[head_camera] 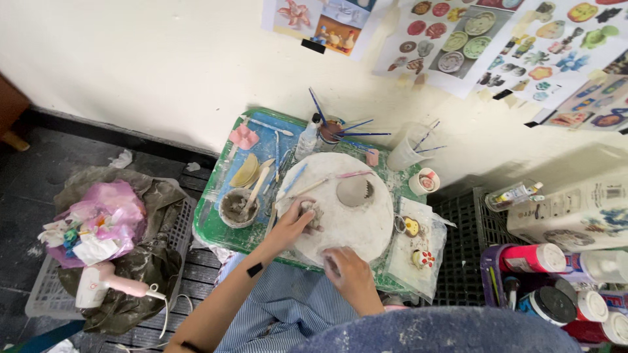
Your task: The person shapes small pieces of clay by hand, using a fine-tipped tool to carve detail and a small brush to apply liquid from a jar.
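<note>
Fingers of the left hand pinched a grey clay lump on the round white board; the right hand pressed flat on the board's near edge, its grip apart; a hard push might tip the slip bowl on the green surface; colourful picture sheets hung taped on the wall; red-and-white bottles lay at right.

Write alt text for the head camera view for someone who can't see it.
Seen from above, a person's left hand presses a small grey clay lump on a round white board, while the right hand rests at the board's near edge. The board sits on a green tray beside a clay-smeared bowl.
</note>
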